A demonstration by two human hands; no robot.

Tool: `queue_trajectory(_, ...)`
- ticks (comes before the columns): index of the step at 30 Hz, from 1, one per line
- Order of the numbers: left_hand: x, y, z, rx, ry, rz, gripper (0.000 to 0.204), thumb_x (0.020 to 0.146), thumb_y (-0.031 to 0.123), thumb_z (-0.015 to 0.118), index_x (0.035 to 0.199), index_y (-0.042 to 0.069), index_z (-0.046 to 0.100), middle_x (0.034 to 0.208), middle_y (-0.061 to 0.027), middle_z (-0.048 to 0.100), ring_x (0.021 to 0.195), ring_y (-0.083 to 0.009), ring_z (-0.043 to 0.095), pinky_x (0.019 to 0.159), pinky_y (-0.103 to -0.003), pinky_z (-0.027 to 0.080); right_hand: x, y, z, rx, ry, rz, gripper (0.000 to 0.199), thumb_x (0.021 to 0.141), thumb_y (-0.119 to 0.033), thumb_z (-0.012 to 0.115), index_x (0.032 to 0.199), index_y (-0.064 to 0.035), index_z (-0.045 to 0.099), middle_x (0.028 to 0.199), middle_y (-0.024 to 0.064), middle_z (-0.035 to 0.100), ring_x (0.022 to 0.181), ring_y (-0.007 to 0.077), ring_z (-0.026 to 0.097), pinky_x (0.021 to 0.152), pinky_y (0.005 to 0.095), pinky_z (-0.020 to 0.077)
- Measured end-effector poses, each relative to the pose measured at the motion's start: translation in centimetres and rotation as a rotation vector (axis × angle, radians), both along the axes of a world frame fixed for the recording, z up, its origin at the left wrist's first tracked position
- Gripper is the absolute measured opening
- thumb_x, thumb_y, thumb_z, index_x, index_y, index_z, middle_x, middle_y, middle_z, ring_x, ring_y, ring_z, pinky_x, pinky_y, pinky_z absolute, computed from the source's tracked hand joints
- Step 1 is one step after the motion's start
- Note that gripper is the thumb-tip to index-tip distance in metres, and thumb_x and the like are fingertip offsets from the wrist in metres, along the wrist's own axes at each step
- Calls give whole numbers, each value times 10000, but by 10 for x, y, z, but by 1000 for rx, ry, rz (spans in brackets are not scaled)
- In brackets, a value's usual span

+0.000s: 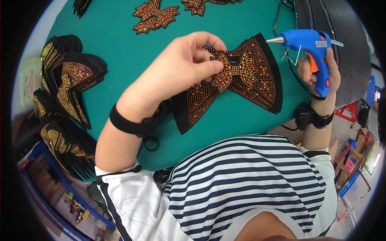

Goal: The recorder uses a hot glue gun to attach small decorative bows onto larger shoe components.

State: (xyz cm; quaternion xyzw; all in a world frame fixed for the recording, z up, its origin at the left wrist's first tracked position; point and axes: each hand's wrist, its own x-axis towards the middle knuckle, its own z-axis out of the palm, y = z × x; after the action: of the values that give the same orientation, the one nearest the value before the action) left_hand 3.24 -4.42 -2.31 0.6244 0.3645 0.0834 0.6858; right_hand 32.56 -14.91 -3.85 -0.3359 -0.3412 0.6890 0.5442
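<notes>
My left hand (201, 60) pinches one end of a small orange-studded bow (235, 70) between thumb and fingers. That bow sits over the middle of a large black bow (263, 86) covered in orange and copper studs, which lies on the green table. To the right, my right hand (321, 72) is wrapped round the handle of a blue glue gun (309, 44). Its metal nozzle points left, just beyond the large bow's upper right corner, apart from it. A white glue stick (337, 42) pokes out of its back end.
Stacks of black pieces with gold studs (74, 76) line the table's left side. Several small orange-studded bows (155, 17) lie at the far edge. A black cord (277, 20) runs near the right edge of the green table (116, 36), beside a dark panel (350, 76).
</notes>
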Motion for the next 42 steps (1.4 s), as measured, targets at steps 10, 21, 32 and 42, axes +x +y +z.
queue_trajectory(10,12,-4,-11,361,117,25,242,770,37,602,1002,41,533,701,10,534,610,-37,502,534,-175,404,7,6,-16,72,10,48,554,917,-427,290,1101,64,467,698,206,589,416,36,351,402,154,310)
queue_trajectory(21,21,-4,-13,720,271,12,248,703,63,653,943,68,589,660,-30,536,523,-83,517,482,-210,416,3,3,-16,67,-91,6,551,903,-431,322,1111,58,470,718,202,607,408,36,332,379,160,284)
queue_trajectory(32,23,-2,-18,799,305,8,259,691,64,666,942,67,605,637,-28,526,522,-88,520,499,-213,431,2,3,-17,72,-173,-1,566,892,-445,336,1079,68,490,701,195,610,397,40,335,367,167,270)
queue_trajectory(42,23,-5,-16,866,303,35,261,684,64,676,936,72,609,706,-43,522,511,-102,516,490,-224,432,2,-4,-14,-48,-269,-87,658,862,-512,373,1128,86,444,644,148,577,413,54,330,397,160,255)
